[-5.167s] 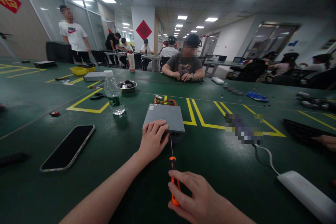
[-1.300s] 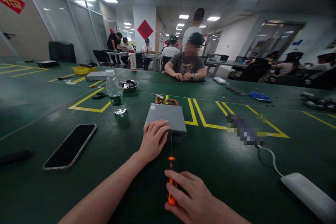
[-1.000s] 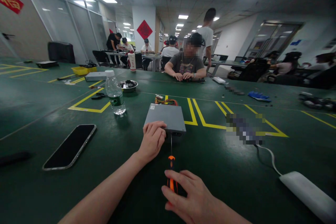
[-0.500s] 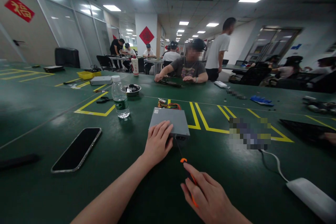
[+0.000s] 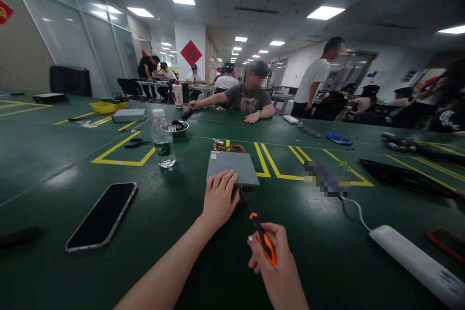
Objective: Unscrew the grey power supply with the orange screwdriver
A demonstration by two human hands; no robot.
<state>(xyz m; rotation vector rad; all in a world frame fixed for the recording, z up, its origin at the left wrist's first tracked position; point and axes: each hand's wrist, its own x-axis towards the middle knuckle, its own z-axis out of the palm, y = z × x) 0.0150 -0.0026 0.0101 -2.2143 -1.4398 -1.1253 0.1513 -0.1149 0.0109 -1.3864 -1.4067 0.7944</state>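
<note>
A flat grey metal box (image 5: 232, 166) lies on the green table (image 5: 54, 155), with coloured wires (image 5: 228, 147) at its far end. My left hand (image 5: 219, 199) rests flat on the box's near left corner. My right hand (image 5: 276, 266) grips the orange and black handle of a screwdriver (image 5: 262, 242). The thin shaft slants up and left, and its tip meets the near edge of the box by my left fingers.
A phone (image 5: 103, 215) lies face up at left, with a water bottle (image 5: 162, 138) and a metal bowl (image 5: 179, 127) beyond. A white power strip (image 5: 410, 259) and its cable lie at right. A person sits across the table (image 5: 250, 100); another stands behind (image 5: 316, 82).
My right hand has turned and shifted right, so the screwdriver now slants instead of pointing straight. The seated person reaches an arm out to the left. The standing person walked right.
</note>
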